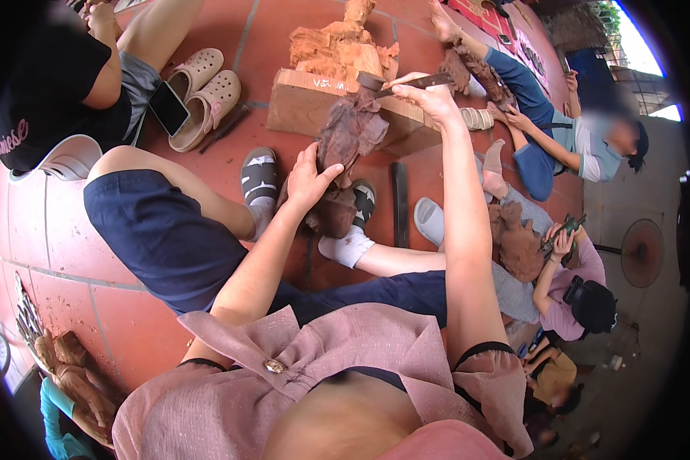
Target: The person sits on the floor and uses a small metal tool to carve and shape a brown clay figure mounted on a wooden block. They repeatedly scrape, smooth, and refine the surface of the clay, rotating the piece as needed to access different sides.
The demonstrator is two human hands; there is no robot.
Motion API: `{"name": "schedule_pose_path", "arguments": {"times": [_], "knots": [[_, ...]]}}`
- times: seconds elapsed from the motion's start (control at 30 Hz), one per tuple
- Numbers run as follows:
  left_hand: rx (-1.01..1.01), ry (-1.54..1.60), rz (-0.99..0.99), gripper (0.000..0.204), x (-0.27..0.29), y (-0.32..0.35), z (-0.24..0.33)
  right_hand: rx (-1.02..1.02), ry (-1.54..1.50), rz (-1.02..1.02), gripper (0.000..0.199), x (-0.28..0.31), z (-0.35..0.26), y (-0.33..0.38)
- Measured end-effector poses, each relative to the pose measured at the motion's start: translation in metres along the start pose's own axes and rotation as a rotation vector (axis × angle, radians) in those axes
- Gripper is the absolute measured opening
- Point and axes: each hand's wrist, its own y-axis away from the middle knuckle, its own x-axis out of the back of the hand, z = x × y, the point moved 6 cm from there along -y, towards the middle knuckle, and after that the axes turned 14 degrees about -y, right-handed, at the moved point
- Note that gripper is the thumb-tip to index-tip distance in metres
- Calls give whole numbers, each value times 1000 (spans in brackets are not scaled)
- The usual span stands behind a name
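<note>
A dark brown carved wooden figure [350, 134] stands tilted between my feet, its top close to a wooden block. My left hand [311, 182] steadies it, the thumb across its front and the fingers along its left side. In my right hand [434, 103] is a narrow dark flat tool [429, 81], which looks like a file. Its left end lies beside the top of the figure; whether it touches the wood I cannot tell. The lower part of the figure is partly hidden by my left hand and forearm.
Beyond the figure, an orange-brown carving [337, 47] rests on a thick wooden block [303, 100]. A dark bar [399, 203] lies on the tiled floor [69, 230]. Clogs [207, 96] and a phone [169, 108] are at the left. People with other carvings sit at both sides.
</note>
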Motion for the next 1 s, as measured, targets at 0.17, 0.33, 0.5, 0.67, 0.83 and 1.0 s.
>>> {"name": "schedule_pose_path", "arguments": {"times": [0.17, 0.33, 0.5, 0.67, 0.83, 1.0], "knots": [[10, 24, -12, 74, -3, 0, 0, 25, 43, 8, 9, -18, 3, 7], [-9, 0, 7, 77, -5, -2, -2, 53, 48, 99, 7, 2, -1, 7], [-30, 14, 28, 78, -9, -5, -3, 87, 49, -12, 10, -17, 14, 5], [-23, 2, 6, 76, -3, -2, -2, 108, -28, 113, 11, -4, 3, 7], [-3, 24, -19, 77, -4, 2, 0, 90, -47, 85, 14, -9, 15, 9], [6, 25, -22, 78, -3, 1, -2, 68, -161, 138, 13, -8, 16, 17]]}}
